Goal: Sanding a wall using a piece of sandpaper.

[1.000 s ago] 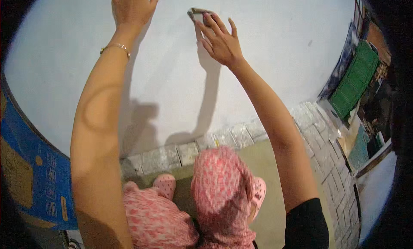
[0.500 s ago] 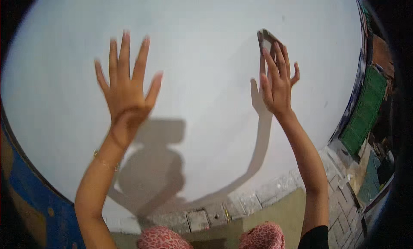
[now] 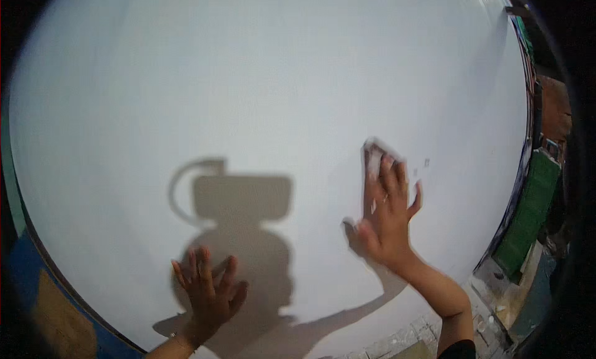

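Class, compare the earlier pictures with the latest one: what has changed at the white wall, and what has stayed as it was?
The view has tilted up, so both hands sit lower in the picture and the floor and patterned legs are gone. The right hand still presses the small flat pale sanding pad to the smooth white wall. The left hand remains flat and spread on it, holding nothing.

Left hand (image 3: 208, 291) – thin bracelet at wrist, right hand (image 3: 386, 213) – black sleeve edge
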The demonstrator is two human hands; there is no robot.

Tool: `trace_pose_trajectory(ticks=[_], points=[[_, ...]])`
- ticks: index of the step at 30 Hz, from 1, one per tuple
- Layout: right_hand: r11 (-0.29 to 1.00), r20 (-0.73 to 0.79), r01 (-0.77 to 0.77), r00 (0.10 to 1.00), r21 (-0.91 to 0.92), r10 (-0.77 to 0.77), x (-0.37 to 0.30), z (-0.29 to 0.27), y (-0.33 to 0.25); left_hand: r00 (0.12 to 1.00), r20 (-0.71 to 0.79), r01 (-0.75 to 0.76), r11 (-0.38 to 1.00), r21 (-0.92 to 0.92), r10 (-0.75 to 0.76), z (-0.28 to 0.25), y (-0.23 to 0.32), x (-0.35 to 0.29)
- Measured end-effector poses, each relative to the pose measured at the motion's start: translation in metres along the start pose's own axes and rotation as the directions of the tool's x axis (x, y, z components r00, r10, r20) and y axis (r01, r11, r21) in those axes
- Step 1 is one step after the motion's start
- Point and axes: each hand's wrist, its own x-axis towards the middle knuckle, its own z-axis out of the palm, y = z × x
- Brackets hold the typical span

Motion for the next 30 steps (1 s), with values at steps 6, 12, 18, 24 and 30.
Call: trace_pose_trajectory(ticks=[6,12,18,24,30], points=[[0.969,0.057,0.243,0.969,-0.036,-0.24,0.028,-0.015,-0.013,0.992,0.031,0.126,0.97,-0.206,-0.122,-0.039,-0.018,0.054],[0.966,0.052,-0.095,0.995,0.239,0.085,0.1,-0.066,-0.052,0.941,0.133,0.336,0.901,-0.274,-0.311,-0.115,-0.05,0.1],[0.872,0.059,-0.368,0.927,0.324,0.369,0.15,-0.061,-0.088,0.925,0.119,0.38,0.866,-0.325,-0.361,-0.134,-0.114,0.133],[0.869,0.174,-0.316,0.948,0.382,0.268,0.179,-0.063,-0.174,0.945,0.185,0.31,0.916,-0.254,-0.269,-0.122,-0.145,0.113],[0.775,-0.178,-0.377,0.834,0.507,0.522,0.245,-0.064,-0.142,0.95,0.172,0.296,0.932,-0.21,-0.263,-0.116,-0.156,0.105]])
